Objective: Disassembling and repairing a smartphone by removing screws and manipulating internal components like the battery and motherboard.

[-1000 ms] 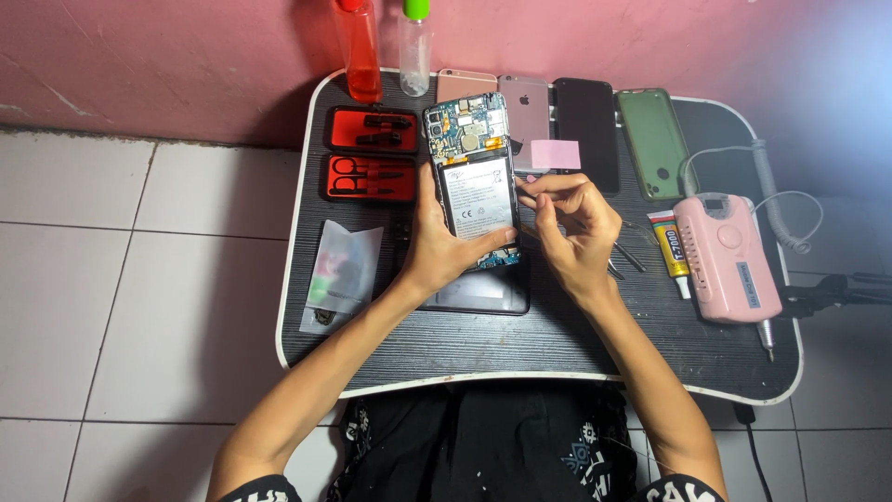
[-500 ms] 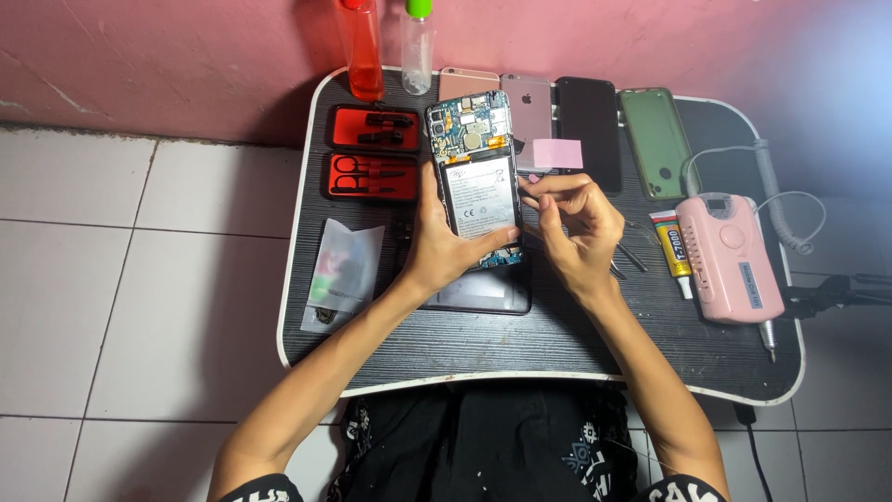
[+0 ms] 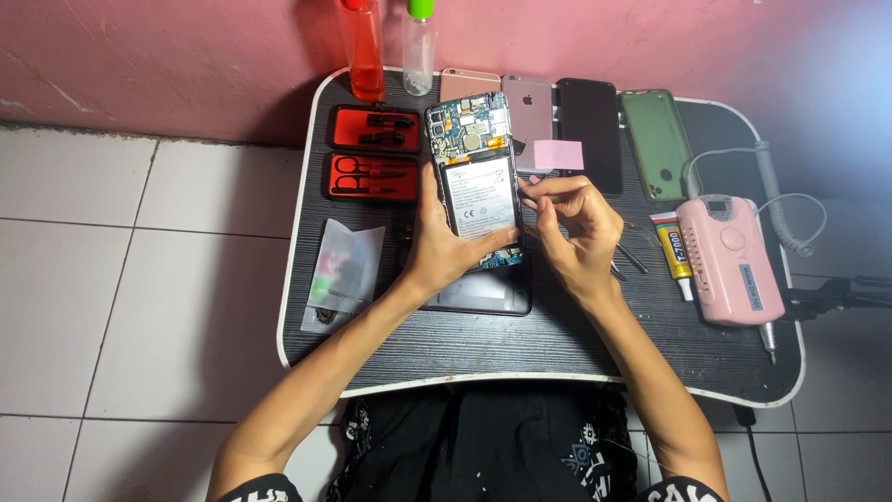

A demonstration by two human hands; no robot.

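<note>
The left hand [image 3: 444, 244] grips the open phone [image 3: 477, 177] over the table [image 3: 520, 344]. Its back is off; the battery still sits inside. The right hand [image 3: 574, 231] pinches something tiny by its edge. A pink label [image 3: 557, 154] lies behind. A yellow glue tube [image 3: 673, 249] lies right.

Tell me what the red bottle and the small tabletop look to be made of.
The red bottle looks like translucent plastic: light glows through its smooth wall. The tabletop seems laminated board with a dark printed wood grain and a white edge band, though the core is hidden.
</note>
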